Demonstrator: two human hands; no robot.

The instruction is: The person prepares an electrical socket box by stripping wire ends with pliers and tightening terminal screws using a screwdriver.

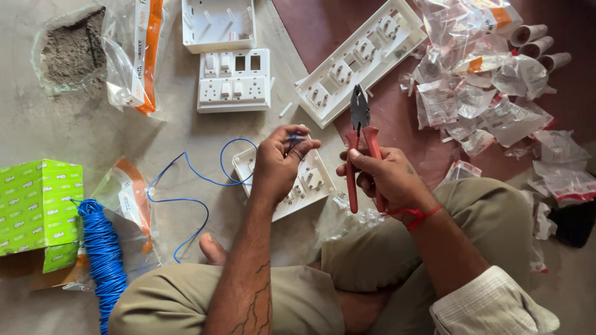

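Blue wire (205, 180) runs in loose loops across the floor from the coil (102, 254) at lower left up to the left hand (279, 162), end pinched between thumb and fingertips, fingers pressed together on it just over the white switch plate (310, 183) lying back-up between the knees, likely held there so the end sits close to the terminals. Right hand (382, 177) is wrapped shut around the red-handled pliers (360, 139), handles squeezed near together, dark jaws pointing up and away, apparently closed, not touching the wire; held upright probably to keep them ready. Beyond: long white switch panel (360, 59) lying diagonal, smaller switch-socket board (234, 80) and an empty white box (217, 25) above it, pile of clear plastic packets (490, 93) on the right, green carton (37, 208) far left beside the coil.
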